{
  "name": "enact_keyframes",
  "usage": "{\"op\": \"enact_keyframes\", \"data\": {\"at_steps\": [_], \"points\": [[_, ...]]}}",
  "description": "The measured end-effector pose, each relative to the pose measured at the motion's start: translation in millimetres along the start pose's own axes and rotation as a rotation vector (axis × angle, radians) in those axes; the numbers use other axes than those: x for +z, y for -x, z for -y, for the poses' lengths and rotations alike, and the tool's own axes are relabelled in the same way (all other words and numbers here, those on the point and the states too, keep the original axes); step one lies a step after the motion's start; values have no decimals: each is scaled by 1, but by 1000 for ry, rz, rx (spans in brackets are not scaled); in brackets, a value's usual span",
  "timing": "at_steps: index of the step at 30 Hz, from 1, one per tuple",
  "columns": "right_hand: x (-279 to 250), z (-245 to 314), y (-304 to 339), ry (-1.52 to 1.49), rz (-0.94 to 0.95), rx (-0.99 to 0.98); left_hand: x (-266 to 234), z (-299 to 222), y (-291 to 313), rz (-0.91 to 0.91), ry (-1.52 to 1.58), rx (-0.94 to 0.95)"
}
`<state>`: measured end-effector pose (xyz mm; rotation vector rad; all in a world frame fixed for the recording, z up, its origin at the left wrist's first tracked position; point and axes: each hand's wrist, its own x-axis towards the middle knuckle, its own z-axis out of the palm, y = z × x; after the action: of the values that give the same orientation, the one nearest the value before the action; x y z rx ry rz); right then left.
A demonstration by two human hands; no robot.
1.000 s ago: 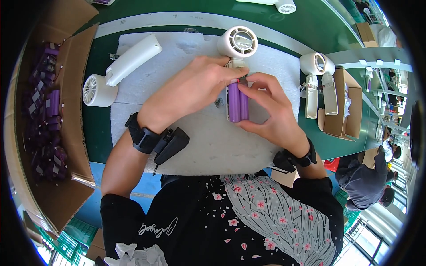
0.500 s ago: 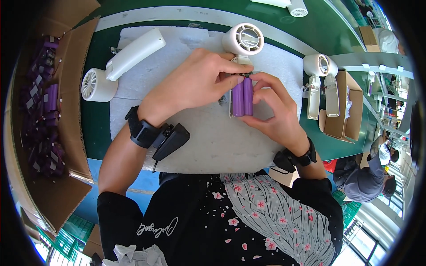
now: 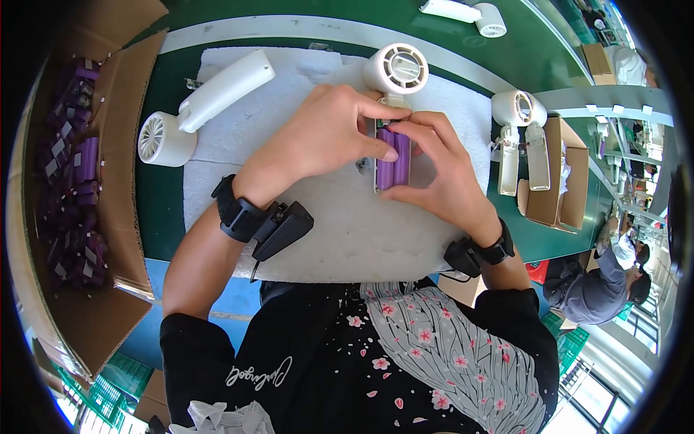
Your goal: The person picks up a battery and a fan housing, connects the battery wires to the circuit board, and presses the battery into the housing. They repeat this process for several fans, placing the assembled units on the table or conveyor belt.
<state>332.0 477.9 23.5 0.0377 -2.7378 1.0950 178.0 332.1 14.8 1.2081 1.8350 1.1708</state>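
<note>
Overall, a green worktop [image 3: 163, 217] extends beyond and to either side of both grips. Well left of the left grip, an open cardboard box [image 3: 119, 166] contains many loose purple cells [image 3: 87, 159]. Directly beneath both grips lies a pale foam pad [image 3: 347, 246]. Well right of the right grip stands a small open carton [image 3: 576, 184], with opened white fan parts [image 3: 518, 108] near it. A closed white fan [image 3: 231, 87] lies left of the left grip, partly on the pad. The left grip [image 3: 318, 134] holds the upper handle of an opened fan [image 3: 376, 70]; the right grip [image 3: 448, 170] is curled about that handle, thumb at its lower end. Between the grips, the purple cell pair [image 3: 386, 172] sits in the handle, left thumb touching it.
</note>
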Motion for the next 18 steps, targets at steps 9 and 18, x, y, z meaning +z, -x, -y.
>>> {"op": "enact_keyframes", "data": {"at_steps": [9,18], "points": [[-2,13,14,411,27,-136,-1,2,1,9,-9,29],[-3,13,9,366,30,-128,-1,2,0,4,-24,36]]}}
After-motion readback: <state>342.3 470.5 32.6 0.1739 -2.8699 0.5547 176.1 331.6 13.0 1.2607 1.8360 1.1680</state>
